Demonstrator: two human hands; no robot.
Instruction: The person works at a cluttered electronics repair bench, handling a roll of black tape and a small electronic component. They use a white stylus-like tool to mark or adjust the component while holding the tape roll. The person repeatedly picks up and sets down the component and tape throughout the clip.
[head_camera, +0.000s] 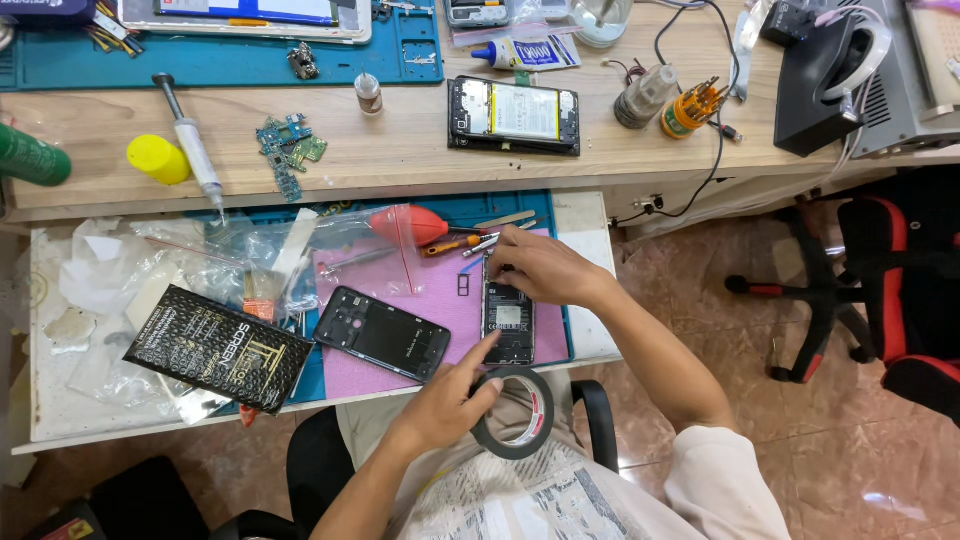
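Note:
My left hand (455, 395) holds a roll of black tape (514, 412) near the drawer's front edge, with its index finger reaching up to the lower end of an opened phone (508, 325). That phone lies with its back off on a pink mat (440, 300). My right hand (545, 268) rests on the phone's upper end, fingers curled onto it. A black phone back frame (382, 333) lies to the left on the same mat. An orange-handled screwdriver (452, 244) and tweezers (482, 243) lie just above my right hand.
A black printed packet (218, 347) and clear plastic bags (200, 260) fill the drawer's left. On the wooden desk lie another opened phone (514, 115), circuit boards (290, 150), a syringe (190, 140), a yellow cap (158, 159), a screwdriver set (690, 108). An office chair (880, 290) stands at the right.

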